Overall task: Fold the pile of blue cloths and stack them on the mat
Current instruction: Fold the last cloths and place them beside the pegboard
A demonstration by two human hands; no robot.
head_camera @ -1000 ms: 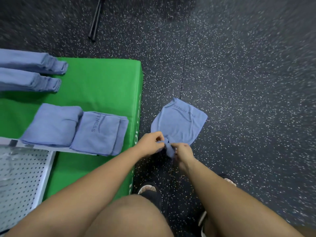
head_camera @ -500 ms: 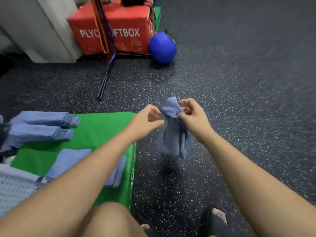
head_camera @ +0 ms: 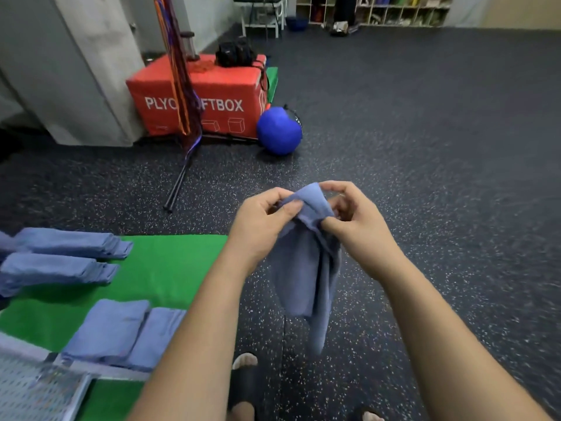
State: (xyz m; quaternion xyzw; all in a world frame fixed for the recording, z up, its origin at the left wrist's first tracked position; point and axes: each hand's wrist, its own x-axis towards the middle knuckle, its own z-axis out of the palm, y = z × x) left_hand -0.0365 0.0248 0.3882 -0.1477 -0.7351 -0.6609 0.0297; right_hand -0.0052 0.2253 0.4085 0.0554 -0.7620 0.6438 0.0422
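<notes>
The left hand [head_camera: 264,221] pinches the top edge of a soft blue cloth [head_camera: 303,268] with its thumb and fingers. The right hand [head_camera: 356,221] pinches the same edge just beside it, with its fingers curled round the fabric. Both hands are up in the air and close together, above the dark speckled rubber floor [head_camera: 440,192].

The cloth hangs down from the hands toward 6 o'clock, so its long side runs from 12 to 6. It is bunched up and not folded yet.

The flat green foam mat [head_camera: 170,268] lies at about 8 o'clock from the hands, so the left hand is nearer to it. Folded blue cloths [head_camera: 107,326] already sit on the mat.

I think the hands need to pull apart next to open the cloth. Then they can fold it and take it toward 8 o'clock.
</notes>
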